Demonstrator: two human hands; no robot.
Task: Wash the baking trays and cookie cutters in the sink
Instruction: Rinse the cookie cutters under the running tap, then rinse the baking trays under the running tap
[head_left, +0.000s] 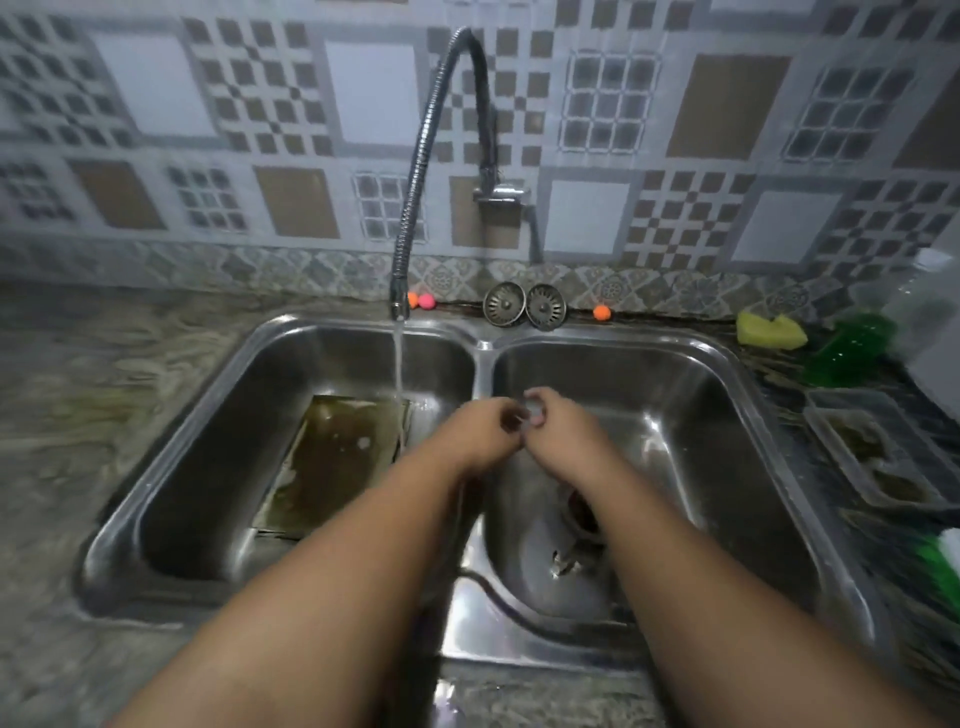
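A double steel sink (483, 358) fills the middle of the view. A dirty rectangular baking tray (332, 462) lies flat in the left basin, and water from the flexible tap (400, 306) runs onto its far right corner. My left hand (485, 431) and my right hand (558, 428) meet above the divider between the basins. Both pinch a small round metal cookie cutter (532, 410), blurred and mostly hidden by my fingers. Another dirty tray (878, 457) rests on the counter to the right of the sink.
Two sink strainers (524, 305) lean on the ledge behind the sink, with small orange and pink balls (421, 300) beside them. A yellow sponge (769, 330) and a green soap bottle (847, 348) sit at the back right. A drain (582, 512) opens in the right basin.
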